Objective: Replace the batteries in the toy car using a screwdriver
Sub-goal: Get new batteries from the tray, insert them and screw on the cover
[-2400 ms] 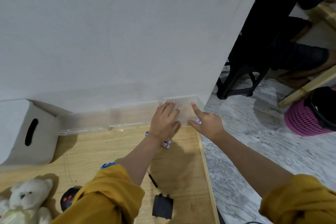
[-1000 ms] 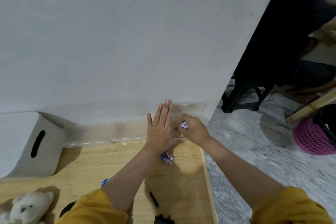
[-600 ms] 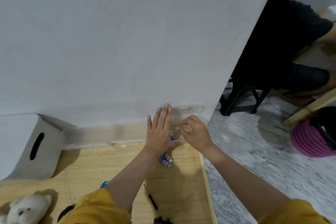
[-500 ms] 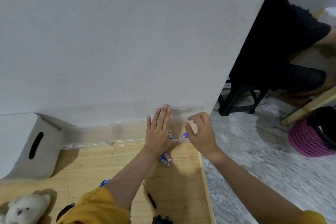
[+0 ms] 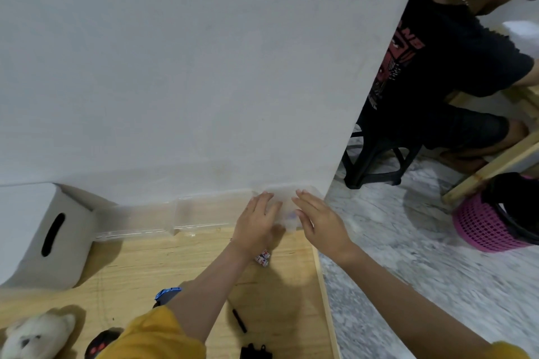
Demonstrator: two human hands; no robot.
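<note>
My left hand (image 5: 256,224) and my right hand (image 5: 320,221) both lie flat, fingers stretched, on a small clear plastic box (image 5: 287,198) against the wall at the table's far right corner. Neither hand holds anything. A faint blue shape shows through the box between my hands. Two batteries (image 5: 262,257) lie on the wood just under my left wrist. A thin black screwdriver (image 5: 239,320) and a black battery cover (image 5: 256,353) lie nearer to me. Only a blue bit of the toy car (image 5: 167,293) shows beside my left sleeve.
More clear boxes (image 5: 201,210) line the wall. A white tissue box (image 5: 43,230), a teddy bear (image 5: 35,335) and a black remote (image 5: 97,344) are at the left. The table edge (image 5: 323,294) runs beside my right arm. Beyond it are a seated person (image 5: 431,67) and a pink basket (image 5: 490,224).
My right hand held a battery over the clear box and let it go there. It now lies flat on the box beside my left hand, which stayed put.
</note>
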